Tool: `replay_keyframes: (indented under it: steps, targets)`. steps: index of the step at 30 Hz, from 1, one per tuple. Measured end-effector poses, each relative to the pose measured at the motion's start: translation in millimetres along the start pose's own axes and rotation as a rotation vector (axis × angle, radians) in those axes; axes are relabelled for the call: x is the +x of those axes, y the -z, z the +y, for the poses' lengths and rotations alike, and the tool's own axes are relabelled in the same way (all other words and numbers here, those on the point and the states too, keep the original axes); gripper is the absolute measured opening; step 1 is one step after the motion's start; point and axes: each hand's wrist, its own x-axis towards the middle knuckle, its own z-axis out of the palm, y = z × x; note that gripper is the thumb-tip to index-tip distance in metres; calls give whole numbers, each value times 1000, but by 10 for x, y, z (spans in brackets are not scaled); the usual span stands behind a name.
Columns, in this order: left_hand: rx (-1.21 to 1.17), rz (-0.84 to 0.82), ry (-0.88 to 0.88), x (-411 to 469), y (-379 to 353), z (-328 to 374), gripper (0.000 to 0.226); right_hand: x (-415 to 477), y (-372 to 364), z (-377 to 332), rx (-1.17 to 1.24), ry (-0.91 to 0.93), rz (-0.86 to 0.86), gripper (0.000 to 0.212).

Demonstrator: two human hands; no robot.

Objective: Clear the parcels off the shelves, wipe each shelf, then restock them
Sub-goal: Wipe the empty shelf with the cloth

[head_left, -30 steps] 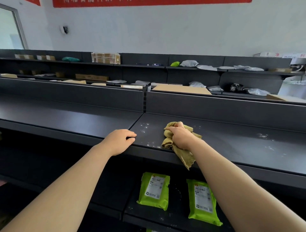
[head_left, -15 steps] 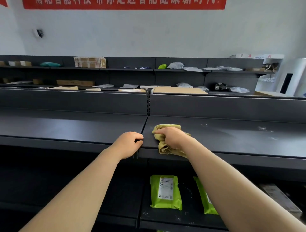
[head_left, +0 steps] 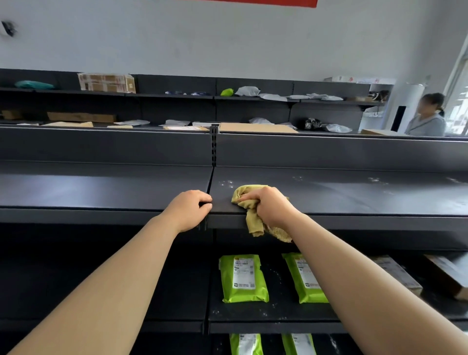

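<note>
While the right hand held the cloth, its grip was curled tight round the wad, pressing it on the shelf close to the near edge, just right of the seam. A tail of cloth hung over the lip. The left hand sat at the seam, grip closed over the shelf's near edge, fingers on top, thumb at the front. The shelf carried no parcels, so I read this as the wiping step.

Doing it well:
- White specks lay just beyond the cloth, with more farther right near the back wall.
- Best, by my judgement, to flatten the wad for wider contact and pull from back wall to near edge in overlapping passes, working right.
- Dust should be gathered in the cloth, not pushed over the lip. Green parcels lay on the lower shelf directly beneath, and that shelf was speckled too.
- The bracing left hand looked useful, provided it kept clear of the sweep.

Writing:
- Each green parcel bore a white label with print and a small dark logo, too small to read.
- A red banner on the far wall was cut off by the frame and showed no characters.
- A white box at far right showed red characters, blurred.
- A taped carton on the far shelving had marks I could not read.
</note>
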Motion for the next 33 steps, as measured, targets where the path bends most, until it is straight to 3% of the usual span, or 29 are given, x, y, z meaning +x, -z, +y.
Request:
replay_keyframes:
  steps: [7, 10, 19, 33]
  targets:
    - [31, -4, 2, 19, 20, 26, 32, -19, 192, 422, 61, -119, 57, 41]
    - [55, -10, -8, 31, 31, 52, 31, 58, 196, 402, -124, -90, 6, 35]
    - [61, -91, 29, 154, -13, -9, 39, 635, 86, 418, -322, -67, -294, 55]
    - [-26, -17, 22, 305, -83, -169, 38, 1477, -269, 76, -244, -62, -315, 63]
